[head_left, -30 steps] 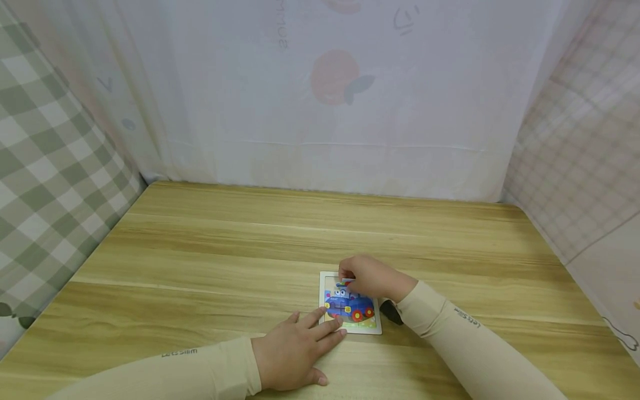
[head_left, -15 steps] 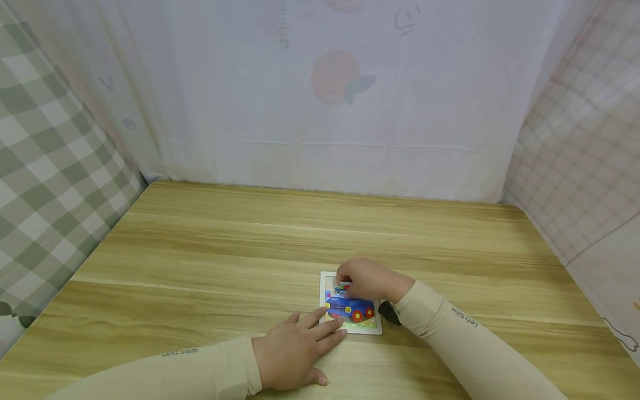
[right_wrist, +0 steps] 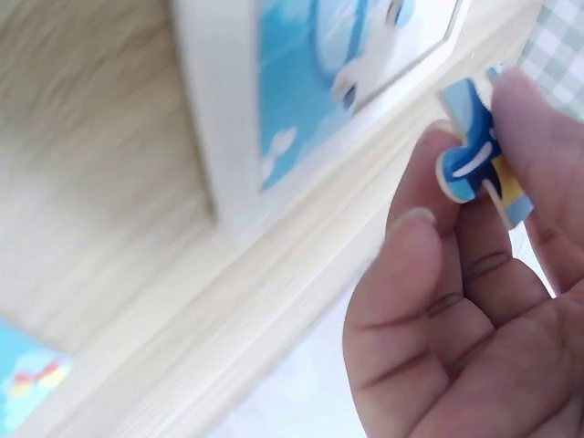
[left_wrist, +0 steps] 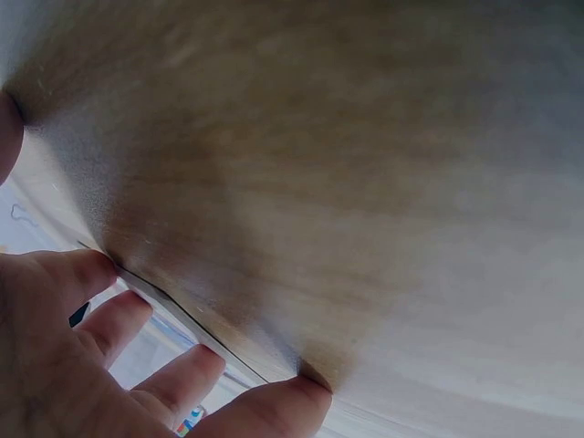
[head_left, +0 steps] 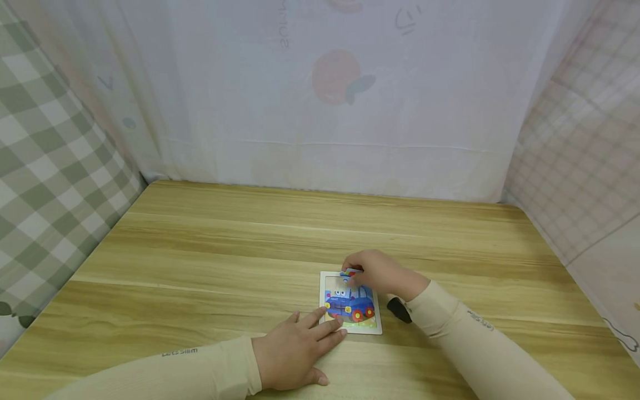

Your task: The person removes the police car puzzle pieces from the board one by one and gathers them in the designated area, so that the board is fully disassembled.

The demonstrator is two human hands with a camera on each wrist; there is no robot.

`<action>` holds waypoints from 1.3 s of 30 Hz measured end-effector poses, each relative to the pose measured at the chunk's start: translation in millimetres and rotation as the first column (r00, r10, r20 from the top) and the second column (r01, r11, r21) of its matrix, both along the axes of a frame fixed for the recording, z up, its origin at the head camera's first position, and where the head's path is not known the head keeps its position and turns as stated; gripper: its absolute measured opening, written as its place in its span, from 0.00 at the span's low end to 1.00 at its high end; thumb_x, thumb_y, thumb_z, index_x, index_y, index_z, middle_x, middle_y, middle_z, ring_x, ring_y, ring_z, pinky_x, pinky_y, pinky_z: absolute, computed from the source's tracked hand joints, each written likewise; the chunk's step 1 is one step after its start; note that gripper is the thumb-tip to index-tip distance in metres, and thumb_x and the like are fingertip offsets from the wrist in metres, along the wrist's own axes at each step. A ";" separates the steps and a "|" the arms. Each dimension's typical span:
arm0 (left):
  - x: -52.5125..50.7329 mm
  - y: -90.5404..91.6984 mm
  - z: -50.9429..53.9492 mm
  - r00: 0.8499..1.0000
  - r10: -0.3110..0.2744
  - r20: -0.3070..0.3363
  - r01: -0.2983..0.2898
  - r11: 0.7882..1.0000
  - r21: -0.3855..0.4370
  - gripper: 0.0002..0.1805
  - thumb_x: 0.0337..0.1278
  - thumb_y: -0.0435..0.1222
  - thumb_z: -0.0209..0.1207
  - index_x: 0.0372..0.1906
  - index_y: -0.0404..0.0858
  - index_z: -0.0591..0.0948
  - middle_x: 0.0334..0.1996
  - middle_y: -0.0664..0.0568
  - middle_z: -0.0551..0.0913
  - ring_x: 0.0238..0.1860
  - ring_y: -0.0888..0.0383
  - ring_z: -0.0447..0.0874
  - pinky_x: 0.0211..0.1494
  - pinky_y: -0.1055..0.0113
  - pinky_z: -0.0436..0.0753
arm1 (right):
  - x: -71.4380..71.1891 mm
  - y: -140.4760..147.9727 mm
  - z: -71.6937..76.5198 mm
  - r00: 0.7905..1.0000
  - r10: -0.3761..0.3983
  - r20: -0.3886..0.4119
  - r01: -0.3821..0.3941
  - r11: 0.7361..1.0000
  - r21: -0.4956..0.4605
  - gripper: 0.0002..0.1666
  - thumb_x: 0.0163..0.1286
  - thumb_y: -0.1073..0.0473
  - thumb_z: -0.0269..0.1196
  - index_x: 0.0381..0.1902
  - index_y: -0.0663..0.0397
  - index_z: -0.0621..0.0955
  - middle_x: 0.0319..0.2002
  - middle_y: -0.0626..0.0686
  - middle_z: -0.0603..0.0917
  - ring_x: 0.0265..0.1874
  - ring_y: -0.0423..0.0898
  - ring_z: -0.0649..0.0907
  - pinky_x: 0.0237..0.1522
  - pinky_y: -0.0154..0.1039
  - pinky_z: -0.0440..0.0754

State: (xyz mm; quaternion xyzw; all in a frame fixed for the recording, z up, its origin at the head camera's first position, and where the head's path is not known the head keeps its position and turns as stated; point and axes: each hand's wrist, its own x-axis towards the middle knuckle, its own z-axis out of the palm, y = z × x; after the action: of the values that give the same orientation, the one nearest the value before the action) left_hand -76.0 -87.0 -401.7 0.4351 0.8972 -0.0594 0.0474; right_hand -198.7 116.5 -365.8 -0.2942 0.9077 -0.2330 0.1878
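Note:
In the head view a white-framed jigsaw puzzle (head_left: pixel 378 322) with a blue cartoon car lies on the table. My left hand (head_left: pixel 297 354) rests with spread fingers on its lower left edge; the left wrist view shows those fingertips (left_wrist: pixel 196 365) along the frame's side. Over the puzzle's upper part, my right hand (head_left: pixel 382 272) pinches a small jigsaw piece (head_left: pixel 353 272) between thumb and fingers. The right wrist view shows this piece (right_wrist: pixel 474 151), coloured blue, white and yellow, apart from the frame (right_wrist: pixel 219 119). My right hand hides part of the puzzle's top right.
The wooden table (head_left: pixel 200 250) stretches out around the puzzle. A pale curtain (head_left: pixel 240 100) hangs behind it, with checked cloth (head_left: pixel 60 166) at the left. A small black object (head_left: pixel 399 309) shows beside my right wrist. In the right wrist view a blue printed picture (right_wrist: pixel 27 379) appears at lower left.
My right hand dips slightly left over the puzzle, then shifts up and right with the piece, uncovering the car's eyes and windows. My left hand stays in place.

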 end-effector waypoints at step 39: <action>0.6 -0.4 -0.8 1.000 -0.002 -0.015 0.002 1.000 0.024 0.39 0.59 0.64 0.50 0.72 0.51 0.65 0.71 0.59 0.63 0.70 0.49 0.62 0.52 0.49 0.79 | -8.7 99.3 10.0 0.988 -0.154 -0.006 0.153 0.984 -0.090 0.04 0.62 0.69 0.65 0.31 0.59 0.78 0.29 0.48 0.80 0.29 0.42 0.75 0.30 0.35 0.73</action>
State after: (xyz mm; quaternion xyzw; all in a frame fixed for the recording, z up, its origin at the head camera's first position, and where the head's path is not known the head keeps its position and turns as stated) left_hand -75.5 -87.4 -402.5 0.4361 0.8977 -0.0518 0.0356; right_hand -207.4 215.8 -355.8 -0.2332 0.9176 -0.2850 0.1500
